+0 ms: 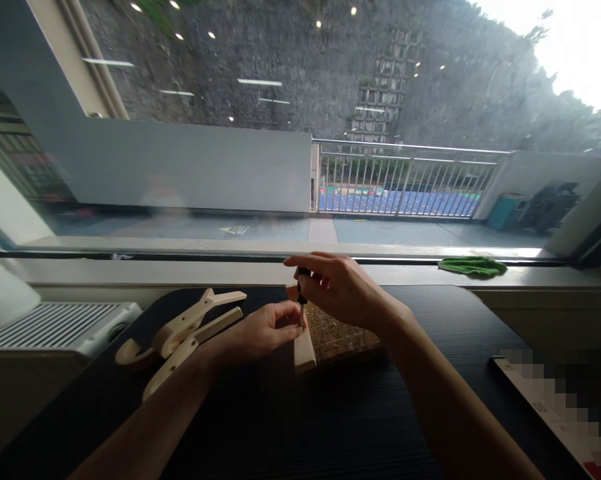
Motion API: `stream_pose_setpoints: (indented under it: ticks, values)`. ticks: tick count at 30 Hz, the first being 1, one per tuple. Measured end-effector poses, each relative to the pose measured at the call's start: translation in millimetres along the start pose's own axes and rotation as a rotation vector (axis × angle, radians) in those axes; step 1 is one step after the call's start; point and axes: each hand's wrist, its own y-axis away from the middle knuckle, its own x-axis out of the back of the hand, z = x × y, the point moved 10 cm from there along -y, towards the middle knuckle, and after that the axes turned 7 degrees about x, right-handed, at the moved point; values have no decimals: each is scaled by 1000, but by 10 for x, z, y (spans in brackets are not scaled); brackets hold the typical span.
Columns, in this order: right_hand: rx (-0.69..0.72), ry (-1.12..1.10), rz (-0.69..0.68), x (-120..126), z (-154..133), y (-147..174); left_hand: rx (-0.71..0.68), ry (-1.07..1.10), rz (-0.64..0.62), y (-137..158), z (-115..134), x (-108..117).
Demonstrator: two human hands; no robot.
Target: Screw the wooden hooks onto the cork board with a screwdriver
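Your right grip (347,283) is closed around one upright screwdriver (302,297), above one pale wooden bar (305,352) along one woven panel's (343,333) left edge. Your left grip's (260,330) fingertips meet its tip; whether they pinch anything, I cannot tell. At least three curved wooden pieces (183,328) lie left on the surface (290,427).

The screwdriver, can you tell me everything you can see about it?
The screwdriver has a dark, black-looking handle and a thin shaft that looks like metal. It stands nearly upright, pointing down at the pale wooden bar. The right hand holds the handle, partly covering it. The left hand has its fingertips close around the shaft's lower end, so I can't tell the tip's shape or what it touches.
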Motion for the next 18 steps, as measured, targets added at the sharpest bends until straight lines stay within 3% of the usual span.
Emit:
stream_pose_setpoints:
  ticks: [18]
  values:
    - [-52, 56, 47, -22, 91, -25, -32, 33, -9, -1, 15, -11]
